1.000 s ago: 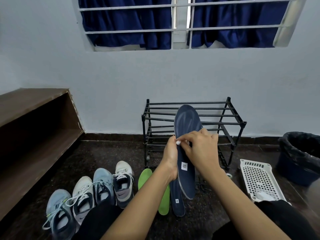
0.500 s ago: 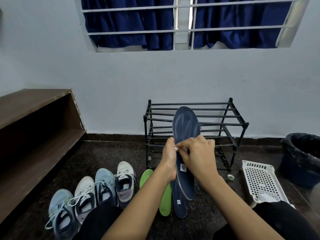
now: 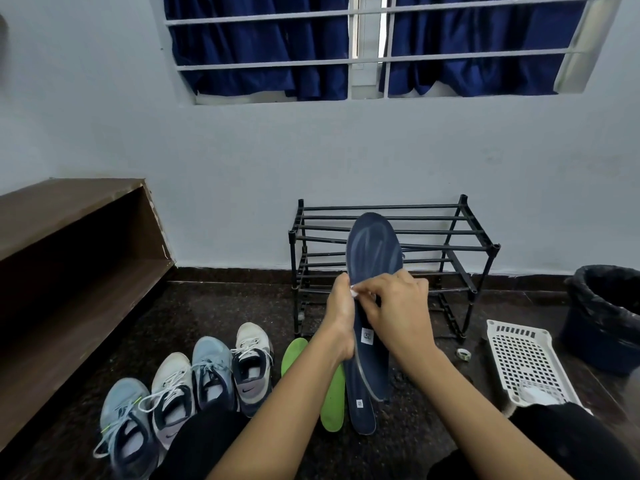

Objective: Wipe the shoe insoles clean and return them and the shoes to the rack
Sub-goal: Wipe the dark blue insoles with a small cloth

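Right hand [image 3: 398,313] slid down upright insole [image 3: 372,251]; left hand [image 3: 341,317] grips edge.

You're in a room of a home: the black shoe rack [image 3: 450,233] stands against a pale wall [image 3: 311,150], sneakers [image 3: 211,368] on the dark floor [image 3: 225,306] left of it, a curtained, barred window [image 3: 259,46] above it.

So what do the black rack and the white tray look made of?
The shoe rack looks like painted metal tubing, matte black: thin straight bars joined at corner posts. The white tray looks like moulded plastic, with an even grid of holes.
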The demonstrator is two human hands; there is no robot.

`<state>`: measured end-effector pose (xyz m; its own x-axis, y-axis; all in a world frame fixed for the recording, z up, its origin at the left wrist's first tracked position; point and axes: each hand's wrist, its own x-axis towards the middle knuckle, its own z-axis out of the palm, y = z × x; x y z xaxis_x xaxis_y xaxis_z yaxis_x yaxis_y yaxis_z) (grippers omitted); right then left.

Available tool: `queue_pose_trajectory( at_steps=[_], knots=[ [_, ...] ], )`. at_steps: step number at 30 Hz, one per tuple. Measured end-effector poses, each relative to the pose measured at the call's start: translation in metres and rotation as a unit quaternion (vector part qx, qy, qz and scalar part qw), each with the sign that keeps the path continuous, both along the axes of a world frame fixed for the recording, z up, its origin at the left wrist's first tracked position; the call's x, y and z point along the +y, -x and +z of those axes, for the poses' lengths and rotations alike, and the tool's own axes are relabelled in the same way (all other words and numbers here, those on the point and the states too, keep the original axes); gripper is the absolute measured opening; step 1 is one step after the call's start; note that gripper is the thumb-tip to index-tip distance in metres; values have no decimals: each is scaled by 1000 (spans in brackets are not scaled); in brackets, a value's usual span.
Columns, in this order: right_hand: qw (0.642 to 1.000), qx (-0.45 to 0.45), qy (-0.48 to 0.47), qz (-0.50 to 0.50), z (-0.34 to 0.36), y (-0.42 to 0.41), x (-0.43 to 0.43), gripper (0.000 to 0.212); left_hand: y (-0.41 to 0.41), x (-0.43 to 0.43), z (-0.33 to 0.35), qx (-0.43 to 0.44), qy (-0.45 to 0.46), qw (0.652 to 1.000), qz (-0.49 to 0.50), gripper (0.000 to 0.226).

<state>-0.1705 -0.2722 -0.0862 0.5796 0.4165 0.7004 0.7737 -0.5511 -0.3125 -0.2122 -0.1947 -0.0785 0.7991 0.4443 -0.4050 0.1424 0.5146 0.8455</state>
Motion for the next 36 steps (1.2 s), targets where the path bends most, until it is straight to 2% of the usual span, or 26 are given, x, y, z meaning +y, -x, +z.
queue_pose_trajectory(
  at_steps=[6,10,15,20,24,30,36],
  knots=[
    [1000,0,8,-30,3,-8,-4,14,-2,-7,-2,3,-8,1000,-3,55],
    [999,8,0,-52,9,-19,-4,10,-1,-17,0,-8,8,999,-35,49],
    [999,29,-14,-23,8,-11,-3,13,-1,-11,3,11,-18,1000,-18,52],
    [1000,0,12,8,-1,2,-4,19,-1,-5,2,23,-46,998,21,50],
    [1000,17,0,-18,5,-8,-6,11,0,-10,1,18,-30,999,0,55],
    [997,58,-17,-43,14,-25,-4,9,2,-21,3,-10,-4,999,-42,48],
    [1000,20,-8,2,4,2,0,18,2,-3,4,23,-43,999,3,52]
  ],
)
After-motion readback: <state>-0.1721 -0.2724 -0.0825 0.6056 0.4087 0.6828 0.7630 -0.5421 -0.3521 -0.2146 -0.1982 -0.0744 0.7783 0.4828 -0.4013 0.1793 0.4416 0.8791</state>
